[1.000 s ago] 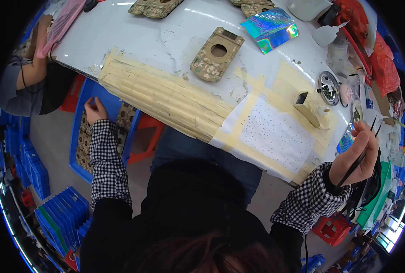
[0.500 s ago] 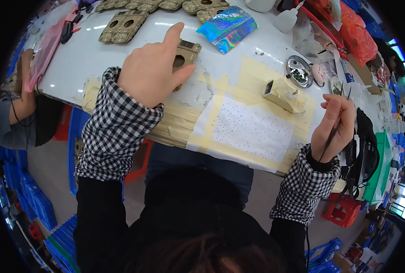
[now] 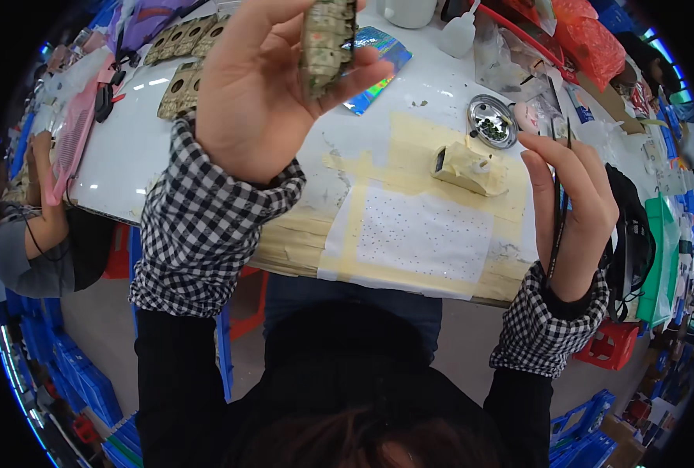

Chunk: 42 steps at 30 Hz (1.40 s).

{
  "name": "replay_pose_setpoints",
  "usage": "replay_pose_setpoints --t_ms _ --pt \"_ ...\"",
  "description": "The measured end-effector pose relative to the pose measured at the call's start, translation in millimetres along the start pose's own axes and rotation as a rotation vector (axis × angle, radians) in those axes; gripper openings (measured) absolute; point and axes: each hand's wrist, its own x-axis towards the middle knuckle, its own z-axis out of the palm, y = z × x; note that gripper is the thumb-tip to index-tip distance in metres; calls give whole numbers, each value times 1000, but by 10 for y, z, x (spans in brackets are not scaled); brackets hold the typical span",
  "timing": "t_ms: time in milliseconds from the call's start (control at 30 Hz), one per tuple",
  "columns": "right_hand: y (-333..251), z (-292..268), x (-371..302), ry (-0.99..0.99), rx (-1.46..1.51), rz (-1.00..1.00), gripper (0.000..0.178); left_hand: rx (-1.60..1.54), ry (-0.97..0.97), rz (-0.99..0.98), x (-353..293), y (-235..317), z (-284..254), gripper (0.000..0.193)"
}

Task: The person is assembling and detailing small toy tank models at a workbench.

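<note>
Raised at the upper middle, my left hand [image 3: 249,109] grips a camouflage-patterned casing piece [image 3: 328,47] between thumb and fingers. The piece is turned on edge, its ribbed side showing, and its top runs out of the picture. On the right, my right hand [image 3: 573,195] is closed round thin dark tweezers [image 3: 559,210], tips pointing away from me. Beside that hand is a round metal dish [image 3: 511,140] with small dark green bits in it. A tape-wrapped block [image 3: 468,170] stands left of the hand. In front of me a white sheet [image 3: 421,242] dotted with tiny specks is taped down.
More camouflage pieces [image 3: 183,40] lie at the far left. A shiny holographic packet [image 3: 386,58] is partly behind my left hand. A white squeeze bottle [image 3: 459,35] and red bags [image 3: 593,47] sit at the back. Another person's arm [image 3: 44,171] rests at the left edge.
My left hand has taken the camouflage piece off the table, lifting and tilting it on edge. My right hand, still with the tweezers, has moved slightly, its fingers now further up beside the metal dish.
</note>
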Motion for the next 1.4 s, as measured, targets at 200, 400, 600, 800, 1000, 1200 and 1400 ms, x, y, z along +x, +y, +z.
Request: replay_pose_setpoints --t_ms 200,400,600,800,1000,1200,1400 --pt "158 233 -136 -79 8 7 16 118 129 -205 192 -490 105 37" --pt "151 294 -147 -162 27 -26 18 106 163 -293 98 -662 92 36" --pt "159 329 -169 -156 34 7 17 -155 34 -370 26 -630 34 43" --pt "106 189 -120 31 76 25 16 -98 -50 -371 -36 -668 83 42" --pt "-63 131 -170 191 408 73 16 -42 -102 -442 -59 -696 148 48" --pt "-80 394 -236 177 714 142 14 -15 -152 -495 -117 -715 208 53" --pt "-70 406 -213 123 680 79 11 -18 -138 -503 -121 -731 218 53"
